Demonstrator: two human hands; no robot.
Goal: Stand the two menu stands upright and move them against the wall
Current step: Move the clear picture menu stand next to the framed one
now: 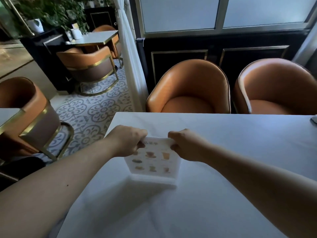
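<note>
Head cam, looking down at a white table [223,152]. Menu stand [151,160] upright near the left end of the table, approx midway btwn near and far edge, clear base flat on the top, printed card w/ rows of drink pics facing the cam. Left hand [127,140] pinching the top left corner, fingers curled shut over the edge. Right hand [186,145] same deal on the top right corner, closed tight on it. Both forearms reaching in from the bottom corners.

Only one stand in view; can't tell where the 2nd is. Dark thing [313,120] poking in at the right edge of the table, too cut off to ID.

Two orange chairs [190,88] tucked behind the far edge, black wall panel w/ gold trim [180,54] behind them, well apart from the stand. Patterned floor tiles [96,109] off left, plus another table [101,37] further back.
</note>
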